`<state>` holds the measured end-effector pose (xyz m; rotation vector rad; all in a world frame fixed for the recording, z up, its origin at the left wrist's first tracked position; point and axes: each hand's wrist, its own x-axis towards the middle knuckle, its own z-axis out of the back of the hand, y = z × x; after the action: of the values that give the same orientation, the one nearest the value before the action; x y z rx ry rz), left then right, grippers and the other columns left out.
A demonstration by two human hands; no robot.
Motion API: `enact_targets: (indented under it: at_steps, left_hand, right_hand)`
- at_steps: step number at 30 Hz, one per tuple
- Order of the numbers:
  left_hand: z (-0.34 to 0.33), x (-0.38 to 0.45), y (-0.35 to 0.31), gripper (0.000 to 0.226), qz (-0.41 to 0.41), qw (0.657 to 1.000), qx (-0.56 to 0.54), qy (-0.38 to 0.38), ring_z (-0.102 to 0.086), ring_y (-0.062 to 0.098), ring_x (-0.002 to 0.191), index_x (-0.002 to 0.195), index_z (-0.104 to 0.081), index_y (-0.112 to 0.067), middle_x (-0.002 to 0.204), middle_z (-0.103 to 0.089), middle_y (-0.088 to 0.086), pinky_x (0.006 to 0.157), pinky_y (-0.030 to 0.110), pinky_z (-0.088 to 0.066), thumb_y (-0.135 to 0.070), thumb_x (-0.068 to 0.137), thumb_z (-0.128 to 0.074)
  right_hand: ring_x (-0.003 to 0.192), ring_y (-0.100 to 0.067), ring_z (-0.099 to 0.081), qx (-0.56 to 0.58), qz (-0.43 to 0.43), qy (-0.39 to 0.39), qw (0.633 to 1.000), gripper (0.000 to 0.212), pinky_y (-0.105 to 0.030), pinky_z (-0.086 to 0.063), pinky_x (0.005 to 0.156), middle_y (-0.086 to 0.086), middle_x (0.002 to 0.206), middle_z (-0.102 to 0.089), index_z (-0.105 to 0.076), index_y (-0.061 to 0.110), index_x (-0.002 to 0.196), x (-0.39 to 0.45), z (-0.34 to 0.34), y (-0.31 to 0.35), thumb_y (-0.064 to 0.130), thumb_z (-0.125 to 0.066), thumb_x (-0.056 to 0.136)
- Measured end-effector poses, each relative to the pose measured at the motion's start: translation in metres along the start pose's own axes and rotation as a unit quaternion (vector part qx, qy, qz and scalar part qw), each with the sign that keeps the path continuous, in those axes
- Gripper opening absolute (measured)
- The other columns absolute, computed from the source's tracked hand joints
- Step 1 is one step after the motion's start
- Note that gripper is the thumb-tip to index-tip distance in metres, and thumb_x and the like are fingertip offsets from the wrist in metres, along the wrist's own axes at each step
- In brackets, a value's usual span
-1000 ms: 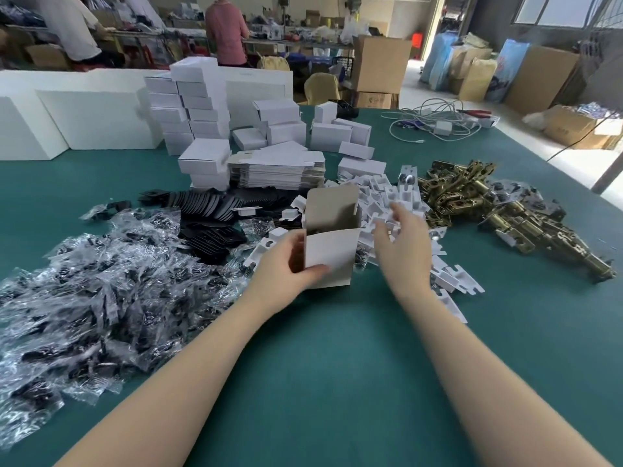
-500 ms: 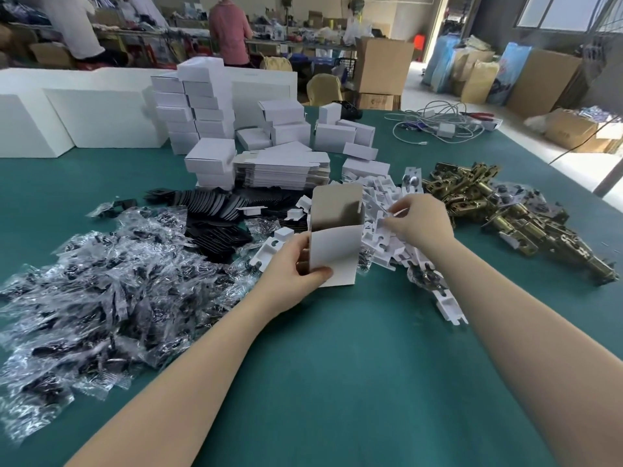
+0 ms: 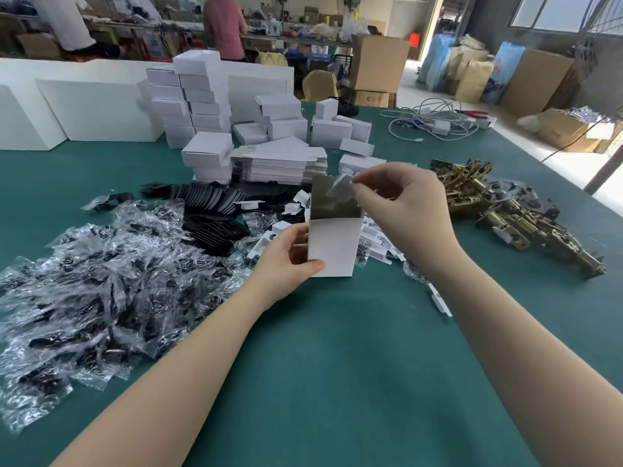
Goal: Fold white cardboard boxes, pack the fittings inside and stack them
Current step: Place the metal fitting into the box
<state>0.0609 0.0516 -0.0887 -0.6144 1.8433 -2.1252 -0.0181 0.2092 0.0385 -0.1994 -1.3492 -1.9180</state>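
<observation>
1. Left hand (image 3: 286,257) grips the white box (image 3: 333,246) at frame centre; thumb lies across the lower front face, fingers curl round the left side.
2. Box stands upright on the green counter (image 3: 337,365), top open, rear flap raised, grey inside showing.
3. Right hand (image 3: 401,200) is at 1 o'clock of the box, just above its open mouth; fingertips (image 3: 357,188) pinch a small white fitting (image 3: 342,190) held over the opening.
4. Loose white fittings (image 3: 374,237) lie in a pile behind and to 3 o'clock of the box, touching the counter.
5. Brass hardware pile (image 3: 505,214) sits at 3 o'clock, well apart from the box.
6. Clear bags with black parts (image 3: 101,281) spread at 9 o'clock, near the left forearm.
7. Black flat pieces (image 3: 209,203) lie at 10 o'clock, between the bags and the flat box blanks (image 3: 279,163).
8. Stacked closed white boxes (image 3: 192,102) stand at 11 o'clock, behind the blanks.
9. White cables (image 3: 435,123) lie at 1 o'clock at the far counter edge.
10. Two people stand at benches in the far background at 12 o'clock.
</observation>
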Motion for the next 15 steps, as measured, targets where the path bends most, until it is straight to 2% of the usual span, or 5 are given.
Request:
enact_targets:
  at_steps: [4, 6, 8, 11, 15]
  left_hand:
    - [-0.001, 0.000, -0.001, 0.052, 0.004, 1.000, 0.003, 0.003, -0.067, 0.011, 0.102, 0.113, -0.056, -0.041, 0.111, -0.067, -0.006, 0.087, 0.029, -0.056, -0.015, 0.070, -0.073]
    - [-0.001, 0.000, 0.000, 0.052, 0.004, 1.000, 0.003, 0.003, -0.067, 0.009, 0.101, 0.112, -0.056, -0.041, 0.111, -0.067, -0.007, 0.085, 0.027, -0.055, -0.014, 0.072, -0.073]
    - [0.000, 0.000, 0.000, 0.052, 0.002, 1.000, 0.005, 0.005, -0.067, 0.008, 0.100, 0.112, -0.056, -0.042, 0.111, -0.066, -0.008, 0.085, 0.026, -0.055, -0.008, 0.076, -0.073]
    - [0.000, 0.000, 0.000, 0.054, -0.002, 1.000, 0.013, 0.008, -0.067, 0.008, 0.101, 0.114, -0.054, -0.041, 0.113, -0.065, -0.006, 0.087, 0.026, -0.055, 0.000, 0.082, -0.071]
    - [-0.001, -0.002, -0.001, 0.054, -0.004, 1.000, 0.012, 0.003, -0.067, 0.007, 0.099, 0.111, -0.054, -0.041, 0.111, -0.066, -0.007, 0.083, 0.022, -0.055, 0.003, 0.084, -0.070]
  right_hand:
    - [0.058, -0.004, -0.057, -0.038, 0.000, -0.024, 0.999, 0.018, -0.020, -0.045, 0.057, 0.017, 0.062, -0.065, -0.066, 0.034, 0.074, -0.002, -0.001, -0.007, 0.019, -0.069, 0.084]
    - [0.058, -0.002, -0.054, -0.087, -0.001, -0.023, 0.996, 0.008, -0.019, -0.043, 0.060, 0.014, 0.067, -0.063, -0.069, 0.025, 0.089, -0.002, -0.002, -0.012, 0.018, -0.068, 0.086]
    - [0.063, -0.008, -0.055, -0.131, 0.012, -0.025, 0.991, 0.018, -0.024, -0.044, 0.065, 0.007, 0.072, -0.063, -0.069, 0.018, 0.103, -0.002, -0.003, -0.014, 0.014, -0.066, 0.085]
    - [0.071, -0.019, -0.055, -0.189, 0.052, -0.017, 0.980, 0.024, -0.032, -0.045, 0.070, 0.003, 0.077, -0.063, -0.069, 0.015, 0.108, -0.003, -0.008, -0.008, 0.010, -0.063, 0.085]
    - [0.084, -0.031, -0.058, -0.294, 0.070, 0.015, 0.953, 0.028, -0.037, -0.048, 0.068, -0.009, 0.090, -0.068, -0.065, 0.013, 0.112, -0.002, -0.020, 0.001, 0.006, -0.054, 0.087]
